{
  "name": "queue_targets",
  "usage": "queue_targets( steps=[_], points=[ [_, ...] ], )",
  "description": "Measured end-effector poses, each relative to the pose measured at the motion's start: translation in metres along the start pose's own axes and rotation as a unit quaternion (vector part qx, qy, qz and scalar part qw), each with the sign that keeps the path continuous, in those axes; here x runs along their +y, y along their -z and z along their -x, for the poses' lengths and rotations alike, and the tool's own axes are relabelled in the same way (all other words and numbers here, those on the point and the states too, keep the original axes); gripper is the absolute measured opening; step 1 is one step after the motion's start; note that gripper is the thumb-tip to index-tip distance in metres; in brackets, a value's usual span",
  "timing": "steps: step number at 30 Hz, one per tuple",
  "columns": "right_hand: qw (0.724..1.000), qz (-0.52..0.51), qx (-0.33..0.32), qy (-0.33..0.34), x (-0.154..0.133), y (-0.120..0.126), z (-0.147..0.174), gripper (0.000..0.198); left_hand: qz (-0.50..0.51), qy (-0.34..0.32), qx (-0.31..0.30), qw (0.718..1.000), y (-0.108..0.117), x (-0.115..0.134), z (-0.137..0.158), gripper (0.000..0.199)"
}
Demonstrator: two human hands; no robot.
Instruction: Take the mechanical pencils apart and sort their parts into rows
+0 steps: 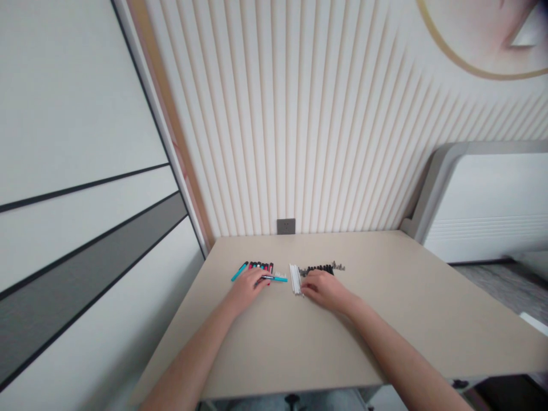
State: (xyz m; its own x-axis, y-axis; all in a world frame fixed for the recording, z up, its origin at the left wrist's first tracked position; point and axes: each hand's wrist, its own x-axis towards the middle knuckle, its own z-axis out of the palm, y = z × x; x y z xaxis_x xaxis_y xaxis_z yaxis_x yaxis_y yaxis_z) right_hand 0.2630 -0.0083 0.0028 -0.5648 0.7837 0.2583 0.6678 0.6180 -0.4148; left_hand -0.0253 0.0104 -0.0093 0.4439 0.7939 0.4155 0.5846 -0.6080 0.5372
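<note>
My left hand (pixel 249 285) is closed around a turquoise pen barrel (pixel 280 279) with a dark end, held roughly level above the table. Behind that hand lies a row of pens or barrels (pixel 265 266) in red, turquoise and black, partly covered by my fingers. Small white pieces (pixel 280 274) sit just beyond the held barrel. My right hand (pixel 321 286) is at the right edge of a bundle of thin white pen refills (pixel 294 278), its fingertips pinched on the near end of one. Black caps (pixel 321 268) stand in a row behind my right hand, partly hidden.
Small grey metallic pieces (pixel 338 266) lie beside the caps. One separate turquoise pen (pixel 240 271) rests at the far left of the row. The beige table (pixel 342 354) meets a ribbed wall with a dark socket (pixel 286 226). A white cabinet (pixel 85 257) borders the left side.
</note>
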Motion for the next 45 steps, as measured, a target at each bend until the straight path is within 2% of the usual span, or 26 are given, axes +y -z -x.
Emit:
queue_targets(
  steps=[7,14,19,26,30,34,39,45],
  points=[
    [0.992,0.081,0.036,-0.085,-0.002,-0.009,-0.004,0.020,-0.003,-0.007,-0.002,1.000,-0.001,-0.002,0.000,0.017],
    [0.970,0.156,0.051,-0.180,-0.014,-0.025,-0.008,0.018,-0.003,-0.001,-0.005,1.000,-0.002,-0.002,0.000,0.018],
    [0.962,0.176,0.053,-0.203,-0.016,-0.031,-0.010,0.023,-0.005,-0.003,-0.006,1.000,-0.002,-0.001,-0.001,0.017],
    [0.969,0.145,0.084,-0.183,0.001,-0.012,-0.007,0.023,-0.003,0.013,0.017,1.000,-0.003,-0.002,0.001,0.018],
    [0.983,0.016,0.104,-0.151,0.021,0.003,-0.003,0.025,0.008,0.027,0.055,0.998,-0.002,-0.003,0.001,0.018],
    [0.983,-0.087,0.141,-0.075,0.032,0.009,0.001,0.027,0.024,0.043,0.069,0.996,-0.001,-0.004,0.000,0.019],
    [0.986,-0.106,0.127,-0.010,0.027,0.008,0.001,0.029,0.016,0.041,0.072,0.996,-0.002,-0.005,0.001,0.019],
    [0.986,-0.107,0.129,0.009,0.024,0.007,0.000,0.028,0.005,0.029,0.080,0.996,-0.002,-0.006,0.001,0.017]
  ],
)
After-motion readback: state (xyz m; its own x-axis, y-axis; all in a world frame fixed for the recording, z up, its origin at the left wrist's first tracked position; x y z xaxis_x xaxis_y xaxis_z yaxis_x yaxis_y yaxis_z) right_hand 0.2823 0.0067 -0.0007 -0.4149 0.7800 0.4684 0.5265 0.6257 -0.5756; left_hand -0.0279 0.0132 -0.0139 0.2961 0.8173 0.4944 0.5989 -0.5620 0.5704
